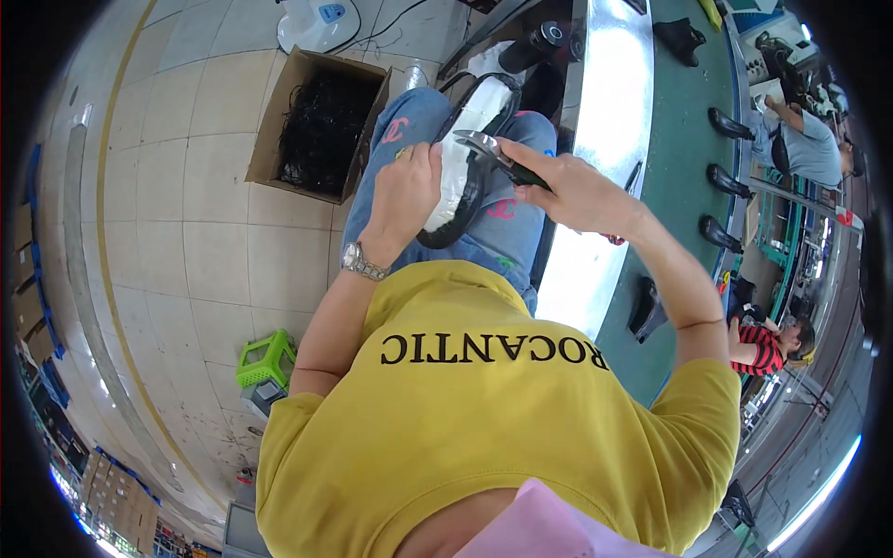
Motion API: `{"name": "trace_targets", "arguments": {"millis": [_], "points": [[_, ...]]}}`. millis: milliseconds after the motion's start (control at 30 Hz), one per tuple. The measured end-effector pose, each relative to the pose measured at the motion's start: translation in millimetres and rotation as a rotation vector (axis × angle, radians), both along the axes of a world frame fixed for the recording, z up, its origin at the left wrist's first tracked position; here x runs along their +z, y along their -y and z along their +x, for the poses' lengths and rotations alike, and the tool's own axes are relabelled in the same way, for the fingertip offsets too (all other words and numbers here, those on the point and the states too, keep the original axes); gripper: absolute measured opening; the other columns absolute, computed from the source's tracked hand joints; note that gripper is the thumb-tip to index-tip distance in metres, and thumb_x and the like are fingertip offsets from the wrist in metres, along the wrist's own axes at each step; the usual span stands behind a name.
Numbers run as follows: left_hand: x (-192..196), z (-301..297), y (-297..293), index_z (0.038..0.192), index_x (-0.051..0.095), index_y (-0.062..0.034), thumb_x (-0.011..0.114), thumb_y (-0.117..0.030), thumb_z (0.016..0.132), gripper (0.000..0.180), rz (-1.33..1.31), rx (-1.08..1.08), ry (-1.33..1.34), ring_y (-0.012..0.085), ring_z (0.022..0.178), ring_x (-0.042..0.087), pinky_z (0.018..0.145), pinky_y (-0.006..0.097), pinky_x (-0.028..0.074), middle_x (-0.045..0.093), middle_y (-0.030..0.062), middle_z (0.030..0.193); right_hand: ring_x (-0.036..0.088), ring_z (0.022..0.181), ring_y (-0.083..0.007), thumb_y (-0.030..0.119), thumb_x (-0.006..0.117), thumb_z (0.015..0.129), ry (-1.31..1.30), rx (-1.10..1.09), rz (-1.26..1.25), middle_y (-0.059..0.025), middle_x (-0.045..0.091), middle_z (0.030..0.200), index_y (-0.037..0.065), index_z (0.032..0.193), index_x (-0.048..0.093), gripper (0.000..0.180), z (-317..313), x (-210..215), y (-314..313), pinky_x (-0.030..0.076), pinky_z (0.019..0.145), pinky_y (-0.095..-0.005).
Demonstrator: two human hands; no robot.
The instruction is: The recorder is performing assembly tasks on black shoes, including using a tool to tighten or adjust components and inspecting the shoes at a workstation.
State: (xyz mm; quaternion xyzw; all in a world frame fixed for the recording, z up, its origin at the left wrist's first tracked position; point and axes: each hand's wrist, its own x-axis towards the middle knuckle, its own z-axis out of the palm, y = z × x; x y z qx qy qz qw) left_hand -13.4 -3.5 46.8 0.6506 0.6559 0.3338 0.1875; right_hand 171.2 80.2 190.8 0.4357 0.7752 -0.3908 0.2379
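Note:
Across my lap, on blue jeans (367,219), lies a black shoe upper on a last (453,186), its sole side turned up and showing a long white area with black edges. My left hand (406,193) is closed on its left side, a watch (363,261) at the wrist. In my right hand (575,189) I grip pincers with dark handles (524,174). Their curved metal head (476,141) is at the shoe's right edge, near the middle of its length. What the jaws hold, if anything, is too small to tell.
A cardboard box (268,149) of tangled black material stands on the floor left of my knees. Right of me run a metal ledge (609,112) and a green conveyor (686,167) carrying several black shoes (728,179). A dark cylindrical bottle (532,48) stands ahead; a green stool (264,357) is left. Two people work beyond the conveyor.

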Motion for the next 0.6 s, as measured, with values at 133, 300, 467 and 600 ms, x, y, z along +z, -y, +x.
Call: {"name": "trace_targets", "arguments": {"millis": [133,300,467,600], "points": [[3,8,9,0.086,0.058,0.0,0.047,-0.018,0.099,0.025,0.013,-0.02,0.044,0.0371,0.069,0.063,0.057,0.043,0.052,0.063,0.0195,0.076,0.06,0.065,-0.037,0.015,0.054,0.095,0.075,0.148,-0.016,-0.0218,0.061,0.074,0.014,0.147,0.033,0.056,-20,18,-7,0.046,0.068,-0.0475],[3,9,9,0.113,0.06,0.0013,0.05,-0.023,0.1,0.029,-0.145,-0.06,0.309,0.0289,0.079,0.067,0.071,0.038,0.054,0.066,0.0189,0.088,0.059,0.058,-0.0375,0.016,0.056,0.095,-0.135,0.138,0.097,-0.0206,0.061,0.069,0.017,0.147,0.033,0.058,4,-13,-3,0.047,0.061,-0.0462],[-2,2,-26,0.143,0.044,-0.0093,0.056,-0.033,0.098,0.052,-0.789,-0.075,2.052,0.0124,0.107,0.06,0.091,0.03,0.049,0.062,0.0093,0.123,0.06,0.057,-0.0368,0.017,0.059,0.094,-0.23,0.114,0.266,-0.0188,0.062,0.068,0.018,0.147,0.034,0.059,26,-39,17,0.047,0.056,-0.0468],[-20,13,-43,0.149,0.033,-0.0139,0.061,-0.031,0.094,0.064,-0.83,-0.187,1.938,0.0127,0.113,0.056,0.095,0.03,0.047,0.052,0.0038,0.134,0.061,0.057,-0.0363,0.018,0.06,0.093,-0.221,0.128,0.289,-0.0175,0.061,0.067,0.019,0.146,0.035,0.059,29,-36,16,0.047,0.055,-0.046]]}}
